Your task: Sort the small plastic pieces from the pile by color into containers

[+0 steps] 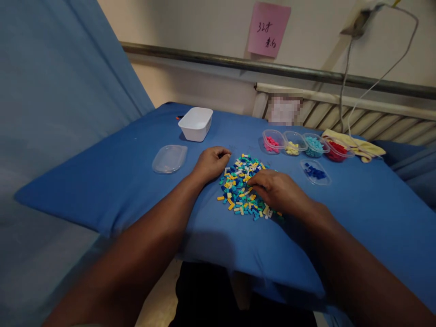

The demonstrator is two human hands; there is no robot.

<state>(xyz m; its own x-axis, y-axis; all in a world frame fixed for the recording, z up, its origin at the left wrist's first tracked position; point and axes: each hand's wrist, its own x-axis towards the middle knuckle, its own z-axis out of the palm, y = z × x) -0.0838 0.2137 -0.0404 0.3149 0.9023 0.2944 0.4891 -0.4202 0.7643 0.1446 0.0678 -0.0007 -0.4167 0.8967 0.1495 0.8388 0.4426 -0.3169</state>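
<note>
A heap of small yellow, teal, blue and white bricks (240, 184) lies on the blue cloth-covered table (119, 181). My left hand (211, 162) rests on the cloth at the heap's left edge, its fingers curled into a loose fist; what is inside is hidden. My right hand (275, 190) lies on the heap's right side, fingers bent down and pinched among the bricks. Behind the heap stand small clear tubs of pink bricks (271, 143), yellow bricks (293, 147), teal bricks (314, 146) and red bricks (337, 151). A clear lid with dark blue bricks (315, 172) lies nearer.
A white rectangular bin (195, 123) stands at the back left, with a clear plastic lid (169, 158) in front of it. A yellow cloth (357, 144) lies at the back right by a radiator. A blue curtain (51, 113) hangs on the left. A pink note (268, 28) is on the wall.
</note>
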